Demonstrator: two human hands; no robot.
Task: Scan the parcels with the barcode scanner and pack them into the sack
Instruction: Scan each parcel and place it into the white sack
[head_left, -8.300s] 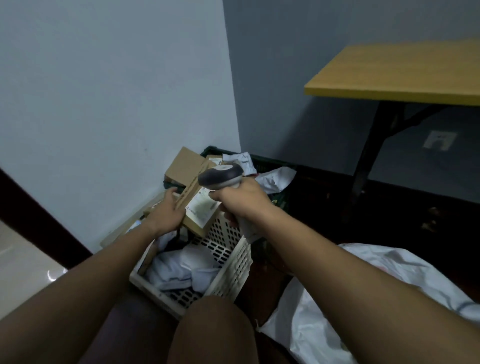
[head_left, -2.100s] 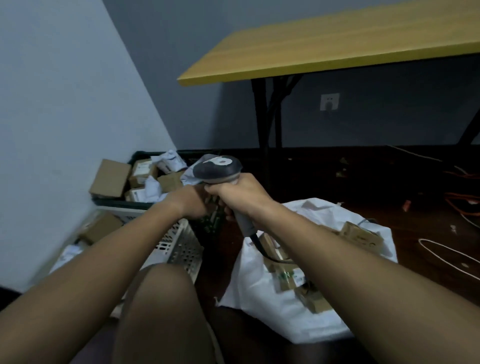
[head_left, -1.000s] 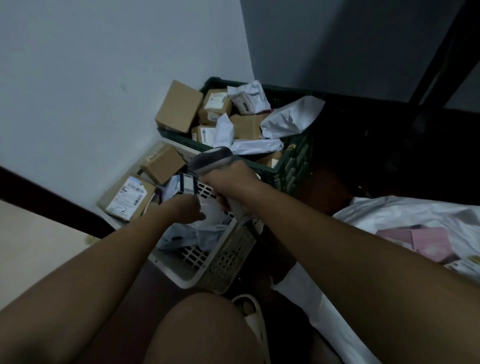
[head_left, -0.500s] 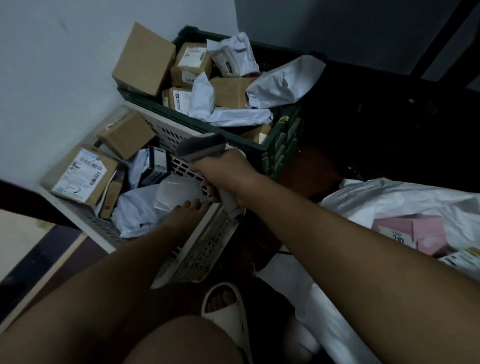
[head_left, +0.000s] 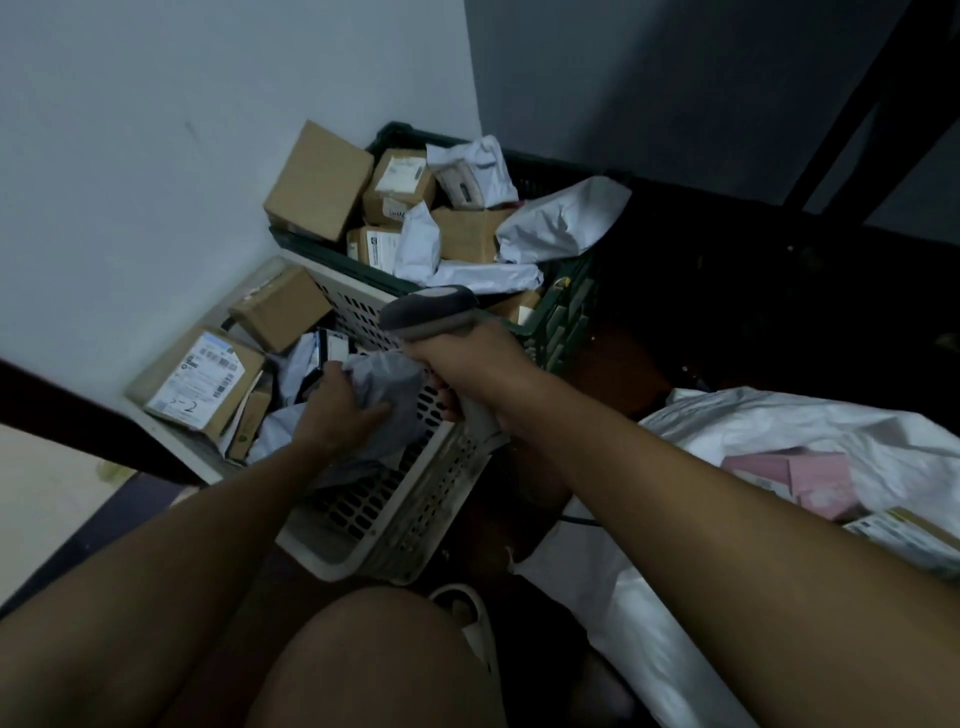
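- Here, the left hand (head_left: 340, 410) reaches into the white basket (head_left: 415, 499) and grips a soft grey mailer bag (head_left: 387, 400), fingers curled into its crumpled plastic.
- The right hand (head_left: 472, 364) is wrapped round the handle of the barcode scanner (head_left: 431, 309), whose dark head sits just above the mailer bag.
- Inside the white basket lie more parcels: a labelled cardboard box (head_left: 205, 382) at the left edge, a smaller plain box (head_left: 280, 306) beyond it, and white bags underneath.
- Behind it, a dark green crate (head_left: 558, 312) holds cardboard boxes and white mailers.
- At the right, the white sack (head_left: 649, 639) lies open on the floor, with a pink parcel (head_left: 810, 480) in it.
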